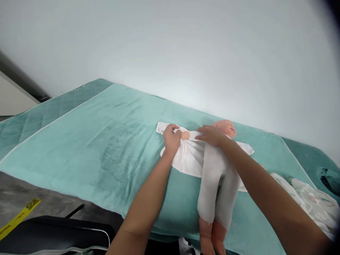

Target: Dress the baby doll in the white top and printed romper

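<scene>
A baby doll (217,180) in pale long-legged clothing lies on its back, head at the far end and bare feet near the bed's front edge. Beneath it a white printed baby top (190,161) is spread open, one sleeve (162,127) stretching left and another part (245,148) showing at the right. My left hand (172,140) is closed on the top's fabric by the sleeve opening, right beside the doll's small hand (185,135). With fingers curled round the doll's white-sleeved arm, my right hand (211,135) rests near its chest. The fingertips of my left hand are partly hidden.
A teal blanket (79,141) covers the bed, which meets a white wall (170,53). Printed white cloths (313,200) lie bunched at the right. A black chair (58,233) and a yellow strip (20,217) are at the lower left.
</scene>
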Demonstrator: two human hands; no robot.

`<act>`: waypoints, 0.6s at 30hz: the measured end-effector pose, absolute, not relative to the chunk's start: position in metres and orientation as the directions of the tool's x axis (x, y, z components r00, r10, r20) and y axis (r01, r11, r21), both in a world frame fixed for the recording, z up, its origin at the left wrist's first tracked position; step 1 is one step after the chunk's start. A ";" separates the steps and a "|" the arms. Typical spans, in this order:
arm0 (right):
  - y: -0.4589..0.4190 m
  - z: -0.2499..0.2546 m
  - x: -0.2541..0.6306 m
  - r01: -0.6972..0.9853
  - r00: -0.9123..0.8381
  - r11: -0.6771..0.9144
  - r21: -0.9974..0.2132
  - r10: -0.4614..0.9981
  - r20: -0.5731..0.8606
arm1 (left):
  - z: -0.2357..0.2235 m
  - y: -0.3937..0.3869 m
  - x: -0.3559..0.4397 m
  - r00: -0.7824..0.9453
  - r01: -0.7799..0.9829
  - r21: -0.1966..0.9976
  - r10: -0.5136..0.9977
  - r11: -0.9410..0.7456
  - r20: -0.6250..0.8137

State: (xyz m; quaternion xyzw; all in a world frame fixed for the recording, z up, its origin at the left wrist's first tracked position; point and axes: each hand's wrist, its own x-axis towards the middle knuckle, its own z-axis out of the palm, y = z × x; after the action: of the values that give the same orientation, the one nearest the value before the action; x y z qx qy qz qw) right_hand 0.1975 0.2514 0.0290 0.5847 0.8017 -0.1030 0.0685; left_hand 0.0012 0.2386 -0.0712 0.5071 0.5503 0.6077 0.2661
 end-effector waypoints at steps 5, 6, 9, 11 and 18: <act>0.252 0.020 0.194 0.958 -0.285 0.280 -0.057 0.939 -0.189 | -0.066 0.225 0.010 0.008 0.621 0.717 0.917 -0.317 0.399; 0.252 0.019 0.194 0.961 -0.276 0.271 -0.053 0.943 -0.185 | -0.066 0.225 0.012 -0.001 0.617 0.721 0.916 -0.316 0.402; 0.252 0.019 0.195 0.964 -0.265 0.259 -0.054 0.949 -0.169 | -0.071 0.225 0.019 -0.062 0.486 0.788 0.885 -0.377 0.462; 0.252 0.019 0.195 0.964 -0.264 0.255 -0.075 0.954 -0.140 | -0.074 0.225 0.027 -0.061 0.342 0.843 0.885 -0.415 0.461; 0.252 0.014 0.188 0.938 -0.266 0.263 -0.226 0.964 0.019 | -0.058 0.212 0.046 0.078 -0.066 0.957 0.955 -0.281 0.285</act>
State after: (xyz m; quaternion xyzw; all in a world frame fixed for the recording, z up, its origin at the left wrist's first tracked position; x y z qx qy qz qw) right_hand 0.1878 0.2522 0.0136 0.6010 0.7910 -0.0848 -0.0765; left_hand 0.0458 0.2117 -0.0580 0.5737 0.3873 0.5578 0.4578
